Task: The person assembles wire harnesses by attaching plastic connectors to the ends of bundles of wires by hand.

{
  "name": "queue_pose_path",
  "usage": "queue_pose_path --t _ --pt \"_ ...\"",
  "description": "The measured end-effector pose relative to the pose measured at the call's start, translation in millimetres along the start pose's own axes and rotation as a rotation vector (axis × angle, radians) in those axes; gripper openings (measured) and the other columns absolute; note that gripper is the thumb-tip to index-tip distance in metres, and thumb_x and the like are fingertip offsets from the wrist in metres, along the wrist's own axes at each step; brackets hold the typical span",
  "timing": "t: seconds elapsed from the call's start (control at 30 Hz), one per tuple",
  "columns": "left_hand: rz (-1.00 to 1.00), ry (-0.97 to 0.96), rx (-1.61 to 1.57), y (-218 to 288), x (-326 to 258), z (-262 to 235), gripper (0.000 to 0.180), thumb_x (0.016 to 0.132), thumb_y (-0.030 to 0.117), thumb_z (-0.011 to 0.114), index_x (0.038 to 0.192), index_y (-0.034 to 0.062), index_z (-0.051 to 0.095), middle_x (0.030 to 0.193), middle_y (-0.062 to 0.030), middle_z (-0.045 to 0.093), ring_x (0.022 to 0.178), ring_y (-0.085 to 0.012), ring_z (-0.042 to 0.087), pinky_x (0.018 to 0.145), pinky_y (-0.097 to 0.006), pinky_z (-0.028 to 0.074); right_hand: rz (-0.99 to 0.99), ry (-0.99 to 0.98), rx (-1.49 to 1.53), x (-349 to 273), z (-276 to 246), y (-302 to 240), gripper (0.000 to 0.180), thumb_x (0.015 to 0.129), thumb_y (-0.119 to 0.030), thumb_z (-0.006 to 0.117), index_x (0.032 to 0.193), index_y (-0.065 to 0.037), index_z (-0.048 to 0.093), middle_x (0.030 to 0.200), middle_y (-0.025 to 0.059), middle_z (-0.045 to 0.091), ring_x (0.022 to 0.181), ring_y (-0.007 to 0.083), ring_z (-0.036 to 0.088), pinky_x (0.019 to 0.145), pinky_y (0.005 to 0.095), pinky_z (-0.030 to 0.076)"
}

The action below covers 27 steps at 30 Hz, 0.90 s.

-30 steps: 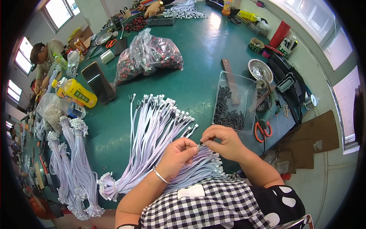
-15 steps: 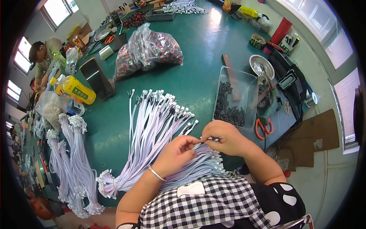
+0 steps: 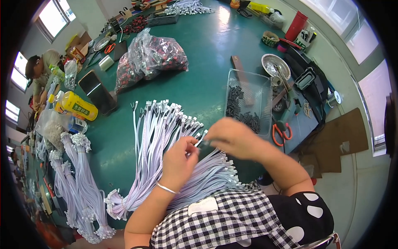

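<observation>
Over a fanned bundle of white flat cables (image 3: 155,141) with small connectors at their ends, my left hand (image 3: 179,159) is closed, thumb and fingers pinching a white cable (image 3: 202,137). Its tip sticks up between my two hands. My right hand (image 3: 234,139) hovers close beside that tip, its fingers curled but smeared by motion, so what they hold is unclear. Under my wrists more loose cables (image 3: 211,174) spread toward the right. A clear plastic box (image 3: 265,93) of short black tubes (image 3: 244,114) lies just beyond my right hand.
Tied cable bundles (image 3: 85,178) lie at the left, near a yellow bottle (image 3: 81,106) and a leaning phone (image 3: 97,91). Farther back sits a plastic bag of red and black parts (image 3: 153,56). Orange-handled scissors (image 3: 282,133) and a metal bowl (image 3: 275,66) are at right. A co-worker (image 3: 41,70) sits far left.
Both hands have moved up and slightly left, away from my body. The right hand has turned and is now blurred. The whole view has shifted a little.
</observation>
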<state>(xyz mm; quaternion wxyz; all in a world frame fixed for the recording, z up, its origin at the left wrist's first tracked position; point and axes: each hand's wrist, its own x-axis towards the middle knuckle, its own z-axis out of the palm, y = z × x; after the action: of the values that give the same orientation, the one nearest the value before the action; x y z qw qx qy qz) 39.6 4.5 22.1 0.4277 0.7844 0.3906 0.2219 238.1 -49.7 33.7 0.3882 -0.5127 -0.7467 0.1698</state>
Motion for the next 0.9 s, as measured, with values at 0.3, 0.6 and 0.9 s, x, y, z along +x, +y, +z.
queue_pose_path --t 0.3,0.6,0.9 --pt "0.254 0.070 0.446 -6 9 -6 0.012 0.074 0.009 0.066 0.084 0.0065 0.059 0.081 -0.0090 0.056 0.075 -0.0287 0.056 0.065 -0.038 0.045 0.205 -0.444 -0.538 -3 -64 47 0.018 0.074 -0.018 0.066 0.088 -0.008 0.060 0.079 0.0078 0.060 0.083 0.0294 0.059 0.075 0.0395 0.046" --pt "0.290 -0.247 0.498 10 -9 12 0.024 0.079 0.019 0.064 0.101 0.0094 0.060 0.082 -0.0084 0.060 0.077 -0.0282 0.059 0.066 -0.038 0.049 0.303 -0.452 -0.668 -2 -53 54 0.014 0.080 -0.020 0.060 0.083 -0.007 0.058 0.079 0.0095 0.061 0.080 0.0305 0.060 0.066 0.0416 0.048" --pt "0.266 -0.336 0.472 1 -3 11 0.028 0.080 0.013 0.060 0.108 0.0096 0.058 0.084 -0.0110 0.059 0.081 -0.0297 0.059 0.071 -0.038 0.050 0.249 -0.235 -0.685 6 -61 32 0.009 0.080 -0.012 0.057 0.075 -0.005 0.055 0.078 0.0101 0.063 0.077 0.0291 0.061 0.065 0.0387 0.049"
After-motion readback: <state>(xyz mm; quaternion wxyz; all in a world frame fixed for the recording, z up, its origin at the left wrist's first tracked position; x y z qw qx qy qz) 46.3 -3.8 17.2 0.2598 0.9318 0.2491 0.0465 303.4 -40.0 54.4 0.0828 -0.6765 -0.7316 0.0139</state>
